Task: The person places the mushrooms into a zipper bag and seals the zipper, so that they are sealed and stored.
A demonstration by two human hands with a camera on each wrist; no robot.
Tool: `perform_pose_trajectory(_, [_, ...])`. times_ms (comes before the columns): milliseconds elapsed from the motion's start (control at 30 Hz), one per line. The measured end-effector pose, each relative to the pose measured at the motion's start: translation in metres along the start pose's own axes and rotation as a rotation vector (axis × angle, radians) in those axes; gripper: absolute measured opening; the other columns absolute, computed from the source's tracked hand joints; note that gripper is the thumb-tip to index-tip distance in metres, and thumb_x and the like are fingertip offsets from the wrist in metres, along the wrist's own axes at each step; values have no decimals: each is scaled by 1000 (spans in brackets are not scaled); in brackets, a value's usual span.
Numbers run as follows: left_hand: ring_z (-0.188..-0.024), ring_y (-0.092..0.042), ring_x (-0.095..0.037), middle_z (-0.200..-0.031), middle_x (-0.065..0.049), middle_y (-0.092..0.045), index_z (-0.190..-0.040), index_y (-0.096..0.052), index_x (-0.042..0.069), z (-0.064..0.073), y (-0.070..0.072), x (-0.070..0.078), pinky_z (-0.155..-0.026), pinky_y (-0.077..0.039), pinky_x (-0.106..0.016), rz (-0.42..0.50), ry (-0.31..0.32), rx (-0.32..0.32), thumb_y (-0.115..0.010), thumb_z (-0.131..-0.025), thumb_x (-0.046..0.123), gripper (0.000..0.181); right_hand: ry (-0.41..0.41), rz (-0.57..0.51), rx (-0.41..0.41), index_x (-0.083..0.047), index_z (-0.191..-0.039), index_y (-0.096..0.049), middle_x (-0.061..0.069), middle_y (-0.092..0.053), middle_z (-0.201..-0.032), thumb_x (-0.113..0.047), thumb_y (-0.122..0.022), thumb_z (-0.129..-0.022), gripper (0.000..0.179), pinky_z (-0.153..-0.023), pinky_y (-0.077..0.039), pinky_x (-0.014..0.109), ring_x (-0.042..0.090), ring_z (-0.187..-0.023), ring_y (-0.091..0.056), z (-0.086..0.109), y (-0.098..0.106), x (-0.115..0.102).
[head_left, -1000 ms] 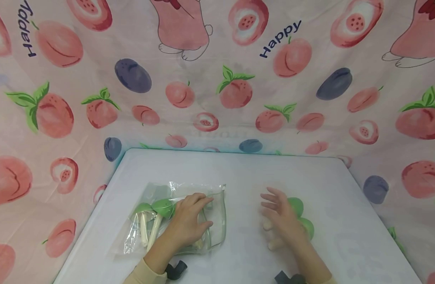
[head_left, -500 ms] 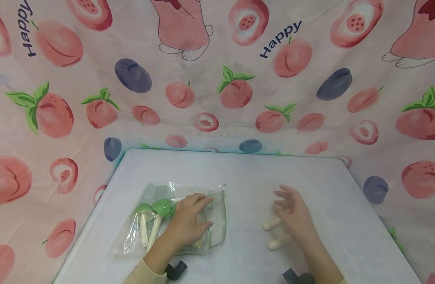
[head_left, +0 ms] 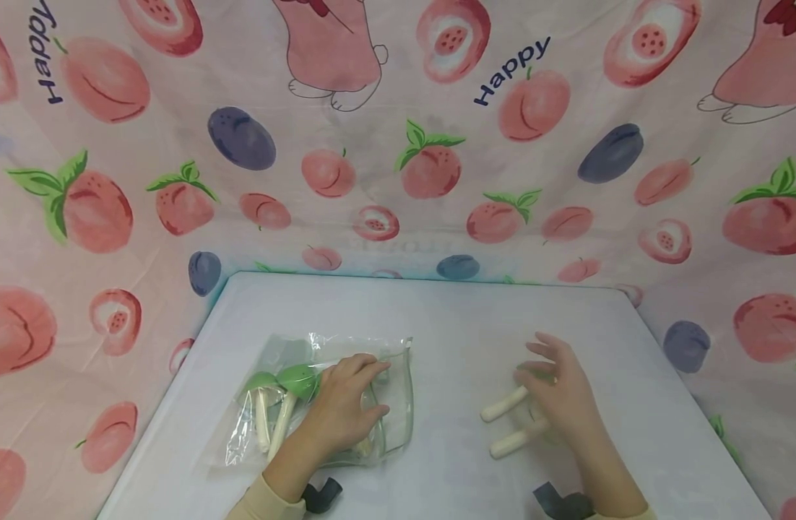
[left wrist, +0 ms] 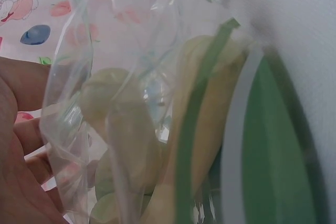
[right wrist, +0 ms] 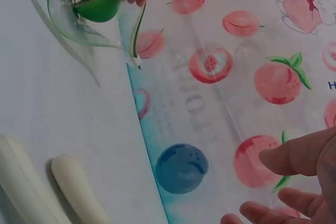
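Note:
My left hand rests on a clear zip bag lying at the left of the table, its thumb and fingers apart. Inside the bag are mushroom-shaped pieces with green caps and cream stems. In the left wrist view, the bag's film covers parts of my fingers, and pale stem ends show through it. On the right, my right hand hovers over two loose mushroom-shaped pieces; it mostly hides their caps, and their cream stems point left. Its thumb and fingers grip nothing.
A white table carries everything. Behind and beside it hangs a pink fruit-print cloth. Black devices are worn at the left wrist and the right wrist.
My right hand has drawn to the right, off the loose stems, which now show more while their green caps are more covered. The left hand and the bag stay where they were.

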State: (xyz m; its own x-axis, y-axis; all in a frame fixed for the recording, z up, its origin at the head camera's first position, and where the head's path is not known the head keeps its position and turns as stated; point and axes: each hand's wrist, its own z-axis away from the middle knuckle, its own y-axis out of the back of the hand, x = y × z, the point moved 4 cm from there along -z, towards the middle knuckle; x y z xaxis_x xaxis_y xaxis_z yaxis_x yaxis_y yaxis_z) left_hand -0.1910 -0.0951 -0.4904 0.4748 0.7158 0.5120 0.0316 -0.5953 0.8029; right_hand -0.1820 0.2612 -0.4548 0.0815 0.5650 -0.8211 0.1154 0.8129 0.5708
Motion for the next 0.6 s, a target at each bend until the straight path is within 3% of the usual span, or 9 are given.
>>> perform_pose_trajectory(333, [-132, -61, -29, -137, -3, -66, -142, -69, 19, 0, -1, -1, -110, -44, -58, 8, 0, 0, -95, -80, 26, 68, -14, 3, 10, -7, -168, -27, 25, -49, -163, -8, -70, -101, 79, -112, -50, 66, 48, -140, -57, -1, 14, 8])
perform_pose_trajectory(600, [-132, -61, -29, -137, -2, -66, -142, -69, 20, 0, -2, -2, -110, -45, -57, -2, 2, 1, -95, -80, 26, 67, -52, 55, 33, -9, -170, -24, 25, -46, -165, -14, -70, -102, 82, -113, -49, 67, 50, -144, -52, -2, 18, 18])
